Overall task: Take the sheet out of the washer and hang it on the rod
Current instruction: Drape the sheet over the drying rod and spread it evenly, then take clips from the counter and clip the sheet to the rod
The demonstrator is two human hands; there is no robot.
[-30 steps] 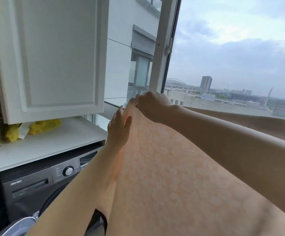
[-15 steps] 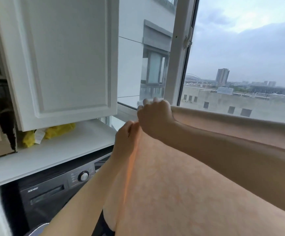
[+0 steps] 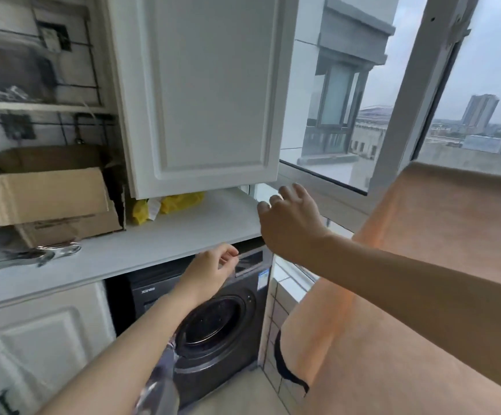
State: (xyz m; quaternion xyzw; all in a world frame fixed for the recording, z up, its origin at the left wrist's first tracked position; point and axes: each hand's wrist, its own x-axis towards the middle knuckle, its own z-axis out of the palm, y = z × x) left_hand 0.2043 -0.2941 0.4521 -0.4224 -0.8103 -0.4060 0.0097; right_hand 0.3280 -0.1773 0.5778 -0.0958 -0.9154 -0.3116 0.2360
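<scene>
Fingers of the left hand [image 3: 210, 272] curl loosely on nothing before the white counter [image 3: 183, 238]; those of the right hand [image 3: 292, 226] spread, empty. The peach patterned sheet [image 3: 437, 241] hangs at right, its support hidden. Below stands one dark grey front-loading washer [image 3: 243, 298], door blurred; two brown cardboard boxes [image 3: 48, 196] sit left.

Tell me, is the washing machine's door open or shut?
Open. On the washer, the round mouth is bare and dark, and the glass door stands swung out toward the camera.
</scene>
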